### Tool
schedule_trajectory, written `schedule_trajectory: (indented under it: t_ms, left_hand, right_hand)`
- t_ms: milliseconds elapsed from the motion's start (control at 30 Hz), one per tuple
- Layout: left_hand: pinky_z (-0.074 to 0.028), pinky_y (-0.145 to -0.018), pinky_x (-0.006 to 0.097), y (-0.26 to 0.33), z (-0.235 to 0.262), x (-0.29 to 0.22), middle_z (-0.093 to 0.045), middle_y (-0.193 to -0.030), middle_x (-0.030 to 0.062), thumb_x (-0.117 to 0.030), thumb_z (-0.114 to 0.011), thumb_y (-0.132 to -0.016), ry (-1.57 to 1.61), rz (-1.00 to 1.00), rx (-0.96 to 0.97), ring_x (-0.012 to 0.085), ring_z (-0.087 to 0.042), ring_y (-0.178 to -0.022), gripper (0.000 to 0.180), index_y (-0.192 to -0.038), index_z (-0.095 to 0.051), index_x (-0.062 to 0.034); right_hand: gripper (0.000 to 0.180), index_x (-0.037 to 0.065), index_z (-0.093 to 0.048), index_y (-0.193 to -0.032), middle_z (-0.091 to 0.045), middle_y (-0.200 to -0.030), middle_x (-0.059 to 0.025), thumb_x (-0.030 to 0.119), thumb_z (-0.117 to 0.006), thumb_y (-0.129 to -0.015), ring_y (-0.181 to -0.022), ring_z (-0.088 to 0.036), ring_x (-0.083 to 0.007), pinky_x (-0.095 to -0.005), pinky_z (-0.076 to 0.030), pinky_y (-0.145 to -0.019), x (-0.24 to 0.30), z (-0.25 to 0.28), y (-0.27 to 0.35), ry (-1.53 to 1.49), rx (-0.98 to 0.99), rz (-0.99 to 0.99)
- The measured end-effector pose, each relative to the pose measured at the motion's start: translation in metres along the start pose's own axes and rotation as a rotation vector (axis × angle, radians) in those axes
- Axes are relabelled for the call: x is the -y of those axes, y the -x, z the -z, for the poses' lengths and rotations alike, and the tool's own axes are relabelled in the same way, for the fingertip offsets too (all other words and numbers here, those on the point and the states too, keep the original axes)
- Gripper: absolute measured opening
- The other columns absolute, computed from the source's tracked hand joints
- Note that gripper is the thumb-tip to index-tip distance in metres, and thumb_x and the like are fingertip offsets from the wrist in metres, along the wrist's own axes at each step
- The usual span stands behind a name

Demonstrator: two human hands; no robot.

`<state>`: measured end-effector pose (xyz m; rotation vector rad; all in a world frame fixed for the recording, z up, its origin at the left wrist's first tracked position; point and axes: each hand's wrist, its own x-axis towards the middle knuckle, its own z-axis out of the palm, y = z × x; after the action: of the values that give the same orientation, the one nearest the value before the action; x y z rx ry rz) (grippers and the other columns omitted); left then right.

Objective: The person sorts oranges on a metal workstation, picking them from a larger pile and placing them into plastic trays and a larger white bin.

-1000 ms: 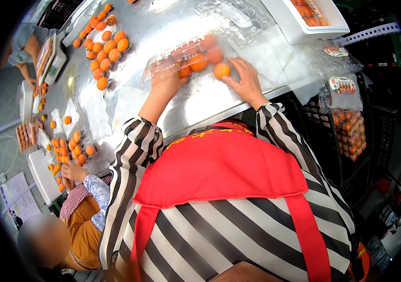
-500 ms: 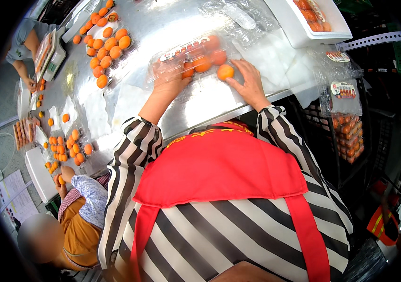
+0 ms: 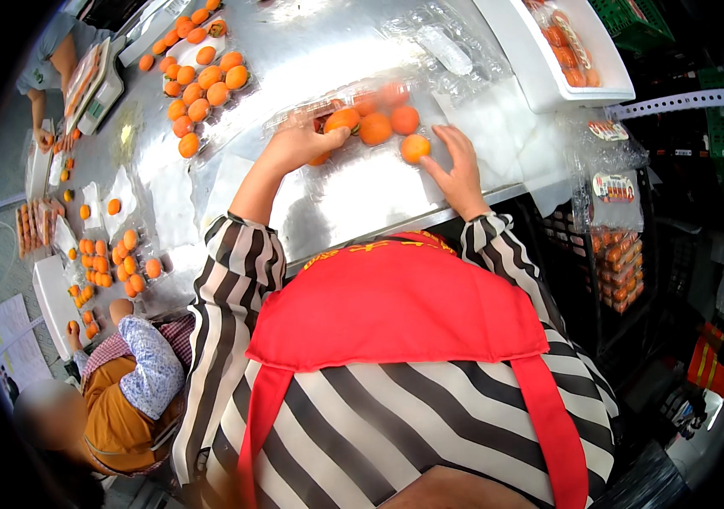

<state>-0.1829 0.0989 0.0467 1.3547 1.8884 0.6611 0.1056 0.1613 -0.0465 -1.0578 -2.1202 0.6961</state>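
My left hand (image 3: 301, 146) is closed on an orange persimmon (image 3: 342, 120), its thumb across the front of the fruit. The persimmon is over a clear plastic clamshell pack (image 3: 353, 92), whose edges are hard to make out against the shiny table. More persimmons sit in and by the pack, among them one (image 3: 375, 129) just right of the held fruit. My right hand (image 3: 457, 170) has its fingers and thumb apart, beside a single persimmon (image 3: 415, 148). The thumb is close to that fruit; whether it touches I cannot tell.
Loose persimmons (image 3: 209, 78) form a group on the metal table (image 3: 294, 51) at upper left. A white foam box (image 3: 540, 85) with packed fruit stands at upper right, near crumpled clear plastic (image 3: 447, 51). Two co-workers (image 3: 137, 373) are on the left. Filled packs (image 3: 618, 263) are stacked at right.
My left hand has moved from on the clear pack to a grip on a persimmon. My right fingers have come slightly away from the single persimmon. The view has shifted a little.
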Motion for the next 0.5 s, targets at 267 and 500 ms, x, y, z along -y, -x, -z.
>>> schedule_trajectory:
  t_ms: [267, 500]
  left_hand:
    - [-0.051, -0.088, 0.036, 0.023, 0.009, -0.023, -0.064, -0.113, 0.0135, -0.023, -0.075, -0.077, 0.202, -0.35, -0.032, 0.0236, -0.062, -0.102, 0.051, -0.12, -0.062, 0.001]
    - [-0.049, -0.096, 0.036, 0.029, 0.0, -0.022, -0.059, -0.122, 0.0118, -0.015, -0.078, -0.076, 0.04, -0.482, -0.131, 0.0271, -0.06, -0.111, 0.055, -0.127, -0.061, -0.0063]
  right_hand:
    - [0.048, 0.0, -0.05, -0.136, -0.062, -0.118, -0.0116, 0.023, -0.064, -0.095, -0.108, -0.064, -0.0223, -0.0318, -0.054, -0.088, 0.103, 0.012, -0.035, -1.065, 0.362, -0.529]
    - [0.058, 0.0, -0.033, -0.147, -0.051, -0.134, -0.0143, 0.021, -0.058, -0.098, -0.121, -0.057, -0.023, -0.0372, -0.054, -0.095, 0.124, -0.011, -0.054, -1.303, 0.383, -0.453]
